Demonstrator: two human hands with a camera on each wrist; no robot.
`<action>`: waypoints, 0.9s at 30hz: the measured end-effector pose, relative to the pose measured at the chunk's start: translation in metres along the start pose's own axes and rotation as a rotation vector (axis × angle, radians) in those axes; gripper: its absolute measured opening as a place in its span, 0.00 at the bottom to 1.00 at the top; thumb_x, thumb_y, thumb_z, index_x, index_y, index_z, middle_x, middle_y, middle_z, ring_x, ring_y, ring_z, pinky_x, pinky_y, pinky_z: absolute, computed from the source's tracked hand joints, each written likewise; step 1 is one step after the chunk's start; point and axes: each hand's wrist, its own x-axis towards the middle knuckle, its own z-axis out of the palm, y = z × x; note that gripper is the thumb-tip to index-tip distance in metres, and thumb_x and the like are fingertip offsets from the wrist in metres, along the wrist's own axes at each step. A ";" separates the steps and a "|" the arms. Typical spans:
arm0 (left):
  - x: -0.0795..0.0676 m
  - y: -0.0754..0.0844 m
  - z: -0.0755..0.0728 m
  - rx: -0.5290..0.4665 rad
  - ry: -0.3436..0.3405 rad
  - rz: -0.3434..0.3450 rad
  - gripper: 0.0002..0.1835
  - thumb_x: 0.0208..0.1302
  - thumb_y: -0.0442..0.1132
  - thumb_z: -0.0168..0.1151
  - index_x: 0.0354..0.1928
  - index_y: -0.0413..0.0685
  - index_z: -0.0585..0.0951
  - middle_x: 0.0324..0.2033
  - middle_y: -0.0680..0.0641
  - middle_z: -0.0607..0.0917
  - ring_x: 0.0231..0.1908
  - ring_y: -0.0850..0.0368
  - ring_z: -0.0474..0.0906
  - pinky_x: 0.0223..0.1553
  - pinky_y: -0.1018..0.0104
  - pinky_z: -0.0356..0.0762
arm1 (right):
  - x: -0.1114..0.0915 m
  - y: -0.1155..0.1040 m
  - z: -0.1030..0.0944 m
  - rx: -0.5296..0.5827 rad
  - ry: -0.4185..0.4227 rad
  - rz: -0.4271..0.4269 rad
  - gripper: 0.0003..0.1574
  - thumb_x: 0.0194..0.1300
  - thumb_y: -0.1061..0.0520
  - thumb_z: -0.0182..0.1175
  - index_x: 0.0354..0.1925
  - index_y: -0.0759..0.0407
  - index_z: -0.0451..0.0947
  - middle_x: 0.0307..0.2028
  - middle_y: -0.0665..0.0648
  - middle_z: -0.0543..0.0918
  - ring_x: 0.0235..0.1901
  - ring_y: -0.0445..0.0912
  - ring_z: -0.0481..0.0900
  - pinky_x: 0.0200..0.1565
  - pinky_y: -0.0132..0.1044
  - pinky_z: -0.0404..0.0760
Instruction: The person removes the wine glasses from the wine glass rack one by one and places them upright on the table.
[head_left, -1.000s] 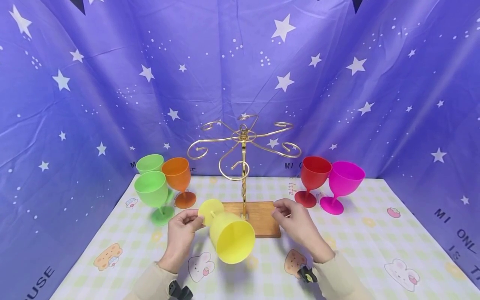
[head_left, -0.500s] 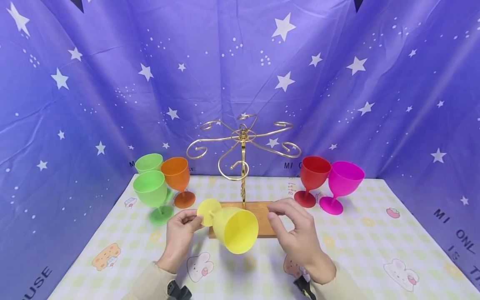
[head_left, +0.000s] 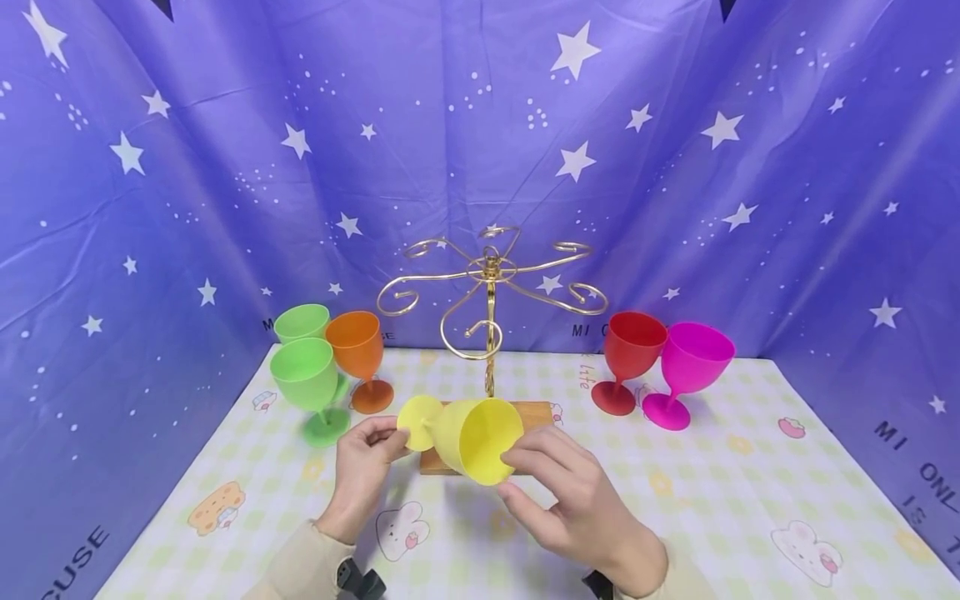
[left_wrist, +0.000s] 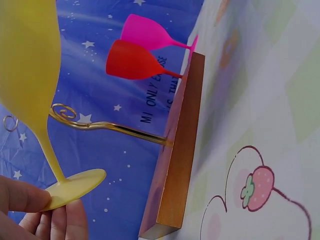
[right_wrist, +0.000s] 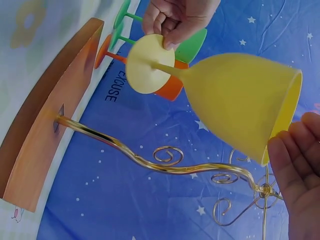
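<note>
In the head view my left hand (head_left: 363, 467) pinches the edge of the round foot of a yellow goblet (head_left: 450, 437). The left wrist view shows the thumb on one face of that foot and fingers behind it. The goblet lies sideways in the air, its mouth turned to the right. My right hand (head_left: 573, 500) is at the mouth, thumb and fingers apart, with fingertips right at the rim in the right wrist view. Behind the goblet stands a gold metal stand (head_left: 491, 333) with curled arms and a wooden base (head_left: 536, 412), partly hidden by the goblet and right hand.
Two green goblets (head_left: 303, 375) and an orange goblet (head_left: 355, 346) stand upright at the left. To the right are a red goblet (head_left: 633, 350) and a magenta goblet (head_left: 696, 358). A checked cloth (head_left: 735, 517) covers the table; a starry curtain (head_left: 420, 167) hangs behind.
The goblet's mouth has swung up and to the right while the left hand keeps its foot. My right hand has moved left from beside the wooden base to the goblet's rim.
</note>
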 end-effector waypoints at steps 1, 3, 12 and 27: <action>0.000 0.000 0.000 0.003 0.000 -0.002 0.11 0.56 0.22 0.62 0.42 0.27 0.79 0.30 0.42 0.84 0.28 0.56 0.83 0.35 0.64 0.83 | -0.001 0.000 0.001 -0.004 -0.014 -0.004 0.12 0.63 0.57 0.62 0.36 0.67 0.80 0.33 0.56 0.79 0.33 0.45 0.76 0.38 0.31 0.78; 0.000 0.000 0.000 0.010 0.000 -0.007 0.11 0.56 0.23 0.62 0.42 0.28 0.79 0.30 0.43 0.84 0.28 0.56 0.83 0.35 0.64 0.83 | -0.004 0.001 0.002 -0.019 -0.042 0.003 0.11 0.63 0.57 0.62 0.37 0.67 0.80 0.34 0.55 0.79 0.34 0.45 0.76 0.40 0.31 0.78; -0.001 0.000 0.001 0.026 -0.009 -0.009 0.11 0.55 0.24 0.63 0.42 0.28 0.80 0.29 0.43 0.84 0.27 0.56 0.82 0.34 0.63 0.83 | -0.011 0.004 0.004 -0.107 -0.114 0.047 0.09 0.67 0.59 0.56 0.39 0.63 0.81 0.36 0.53 0.80 0.34 0.44 0.76 0.40 0.30 0.78; -0.008 0.003 0.003 0.004 -0.038 -0.008 0.11 0.54 0.24 0.64 0.41 0.28 0.79 0.28 0.43 0.84 0.27 0.55 0.83 0.34 0.62 0.83 | -0.010 0.005 0.002 -0.158 -0.043 0.105 0.09 0.69 0.61 0.51 0.35 0.60 0.79 0.31 0.50 0.79 0.31 0.43 0.75 0.38 0.33 0.75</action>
